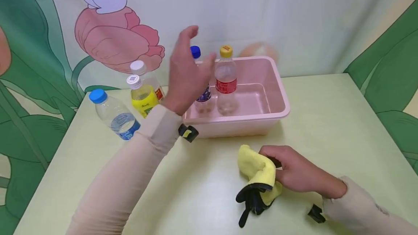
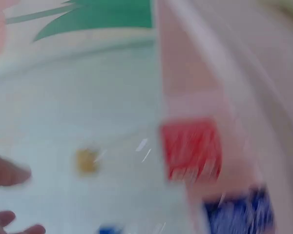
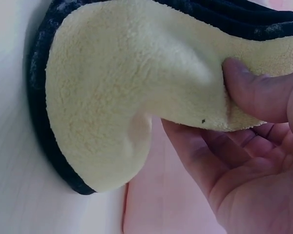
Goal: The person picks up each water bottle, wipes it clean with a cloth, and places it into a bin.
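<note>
My right hand (image 1: 298, 171) pinches a yellow cloth with black edging (image 1: 259, 168) between thumb and fingers, low over the table in front of the pink bin (image 1: 238, 128). In the right wrist view the cloth's fuzzy face (image 3: 107, 83) bends down from the thumb. Over the bin's left end, my left hand (image 1: 189, 73) is raised with fingers extended and holds nothing. Behind it, partly hidden, stands a bottle with a blue cap (image 1: 195, 52) and dark blue label. Just right of that, inside the bin, a clear bottle with a yellow cap and red label (image 1: 226, 86) stands upright.
Left of the bin stand three more bottles: a blue-capped clear one (image 1: 114, 113), one with a white cap and yellow label (image 1: 143, 99), and a white-capped clear one (image 1: 148, 77) behind. A printed curtain (image 1: 228, 13) hangs along the table's back edge.
</note>
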A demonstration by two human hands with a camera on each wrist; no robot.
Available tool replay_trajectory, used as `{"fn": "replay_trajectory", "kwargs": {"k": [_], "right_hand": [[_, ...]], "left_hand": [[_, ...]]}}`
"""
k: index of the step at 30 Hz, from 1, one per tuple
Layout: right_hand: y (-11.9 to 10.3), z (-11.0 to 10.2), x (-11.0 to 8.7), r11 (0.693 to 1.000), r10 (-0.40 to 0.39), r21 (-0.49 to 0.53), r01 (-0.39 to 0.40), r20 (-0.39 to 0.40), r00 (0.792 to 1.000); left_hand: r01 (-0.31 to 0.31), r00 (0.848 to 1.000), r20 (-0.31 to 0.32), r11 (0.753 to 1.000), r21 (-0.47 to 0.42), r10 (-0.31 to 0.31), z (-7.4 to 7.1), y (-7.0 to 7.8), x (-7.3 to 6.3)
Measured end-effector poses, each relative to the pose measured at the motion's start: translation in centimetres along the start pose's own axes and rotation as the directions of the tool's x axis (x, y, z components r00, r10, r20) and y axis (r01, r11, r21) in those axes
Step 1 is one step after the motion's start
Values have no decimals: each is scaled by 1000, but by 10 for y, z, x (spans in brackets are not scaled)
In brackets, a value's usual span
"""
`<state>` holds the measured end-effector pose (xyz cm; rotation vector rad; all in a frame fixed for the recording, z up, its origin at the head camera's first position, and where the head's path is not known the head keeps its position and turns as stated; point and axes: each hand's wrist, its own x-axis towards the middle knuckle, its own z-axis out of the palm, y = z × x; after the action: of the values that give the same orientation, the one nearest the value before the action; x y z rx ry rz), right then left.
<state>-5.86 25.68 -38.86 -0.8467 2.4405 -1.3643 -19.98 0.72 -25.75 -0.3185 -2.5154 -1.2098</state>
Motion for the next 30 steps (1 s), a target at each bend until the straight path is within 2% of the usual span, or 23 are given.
{"fn": "replay_trajectory", "kwargs": {"k": [1, 3, 4, 6, 8, 9, 11, 13, 15, 17, 21, 25, 27, 30], "right_hand": [[0, -1, -2, 1000, 1, -3, -1, -9, 1000], [-2, -3, -6, 1000, 0, -5, -1, -24, 1000], [-2, -5, -7, 1000, -3, -8, 3, -34, 999], [-3, -7, -9, 1000, -16, -10, 15, -53, 998], [-3, -9, -9, 999, -32, -7, 32, -69, 997], [-3, -9, -9, 999, -44, -7, 44, -78, 996], [-4, -9, -9, 998, -65, 2, 65, -89, 994], [-5, -8, -8, 997, -75, 10, 76, -97, 992], [-6, -7, -7, 997, -77, 21, 79, -100, 992], [-8, -6, -7, 997, -72, 28, 75, -97, 993], [-12, -5, -6, 996, -81, 29, 84, -101, 992], [-17, -6, -6, 994, -103, 28, 108, -121, 987], [-19, -7, -6, 992, -117, 30, 122, -133, 984], [-22, -11, -5, 990, -135, 17, 140, -166, 977]], "left_hand": [[-21, 998, -63, 999, 30, 23, -10, -3, -5], [-55, 983, -169, 995, 85, 69, -27, -13, -13], [-51, 976, -204, 991, 123, 76, -35, -19, -17], [-14, 973, -226, 984, 178, 55, -45, -33, -24], [53, 980, -197, 975, 218, -9, -50, -46, -28], [104, 984, -166, 966, 236, -66, -50, -52, -29], [193, 980, -106, 946, 261, -171, -47, -60, -31], [249, 968, -70, 926, 285, -239, -43, -66, -31], [274, 962, -64, 911, 308, -267, -42, -70, -32], [273, 962, -77, 903, 333, -263, -43, -72, -34], [261, 965, -75, 872, 413, -253, -57, -68, -45], [206, 977, -58, 850, 485, -203, -77, -52, -66], [166, 986, -53, 854, 493, -161, -85, -41, -79], [85, 996, -26, 880, 468, -82, -91, -23, -98]]}}
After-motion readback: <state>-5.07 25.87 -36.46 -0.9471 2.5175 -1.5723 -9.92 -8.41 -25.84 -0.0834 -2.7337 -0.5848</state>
